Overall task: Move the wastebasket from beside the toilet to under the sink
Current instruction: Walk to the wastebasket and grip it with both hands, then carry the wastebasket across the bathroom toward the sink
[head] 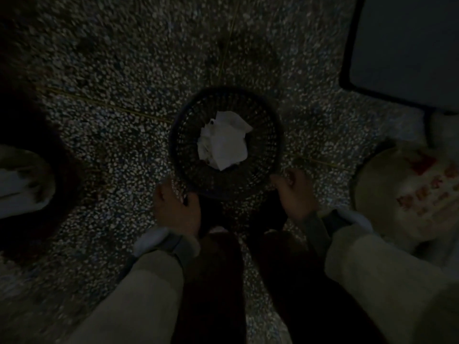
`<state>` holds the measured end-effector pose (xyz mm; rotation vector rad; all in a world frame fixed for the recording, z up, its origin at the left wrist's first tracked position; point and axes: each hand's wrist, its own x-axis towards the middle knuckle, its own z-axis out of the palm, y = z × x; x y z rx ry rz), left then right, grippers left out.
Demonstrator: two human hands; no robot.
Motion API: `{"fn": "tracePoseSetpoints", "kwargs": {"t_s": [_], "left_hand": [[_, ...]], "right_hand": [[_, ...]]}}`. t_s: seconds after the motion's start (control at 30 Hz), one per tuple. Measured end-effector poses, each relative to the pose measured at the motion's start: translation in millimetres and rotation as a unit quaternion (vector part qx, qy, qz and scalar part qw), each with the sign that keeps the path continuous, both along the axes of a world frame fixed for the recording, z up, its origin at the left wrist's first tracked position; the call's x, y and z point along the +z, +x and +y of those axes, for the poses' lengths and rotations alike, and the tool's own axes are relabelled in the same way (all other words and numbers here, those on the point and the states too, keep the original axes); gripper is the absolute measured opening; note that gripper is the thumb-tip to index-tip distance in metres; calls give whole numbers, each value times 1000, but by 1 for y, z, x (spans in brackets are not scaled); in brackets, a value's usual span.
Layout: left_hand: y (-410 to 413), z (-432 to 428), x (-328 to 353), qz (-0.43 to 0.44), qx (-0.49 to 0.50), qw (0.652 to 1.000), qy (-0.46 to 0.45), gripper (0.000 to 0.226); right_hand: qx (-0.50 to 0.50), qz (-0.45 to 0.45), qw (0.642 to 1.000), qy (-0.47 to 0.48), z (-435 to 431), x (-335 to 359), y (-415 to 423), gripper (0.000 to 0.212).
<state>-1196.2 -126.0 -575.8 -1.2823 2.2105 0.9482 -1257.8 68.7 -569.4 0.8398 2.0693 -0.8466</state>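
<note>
Wastebasket sits upright on the floor at centre frame, directly ahead of your two hands and between them. Your left hand is at the near-left of the rim, fingers curled toward it; the light is too dim to tell whether they actually close on the rim or only rest against it. Your right hand is at the near-right of the rim, knuckles up, fingers bent; same doubt about whether it grips.

Basket is round, dark, with an open lattice wall and a thicker solid rim. Crumpled white paper lies in the bottom, the brightest thing in view. Your sleeves are pale and look thick, with a darker cuff at each wrist. Your legs show dark below the hands, between the sleeves.

Floor is speckled terrazzo, dark ground with pale chips, crossed by thin yellowish divider strips that meet near the basket. At far left, a pale rounded object, blurred, not identifiable. At upper right, a flat pale panel with a dark rounded edge. At right, just beside your right sleeve, a pale bag with red printed characters, too blurred to read. Whole scene is dim and soft.
</note>
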Motion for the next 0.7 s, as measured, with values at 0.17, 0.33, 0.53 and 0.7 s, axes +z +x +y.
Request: {"fn": "tracePoseSetpoints", "kwargs": {"t_s": [0.17,0.33,0.53,0.7], "left_hand": [[-29,-26,-24,2,30,999,33,76],[-60,-39,-48,-20,38,997,67,66],[-77,-31,-63,-16,40,995,86,62],[-77,-39,-66,-52,58,993,83,53]], "right_hand": [[1,40,999,-3,0,-34,-24,71],[-3,47,999,-22,2,-56,-42,82],[-32,64,997,-42,-11,-57,-53,61],[-30,43,997,-48,-4,-65,-56,56]]}}
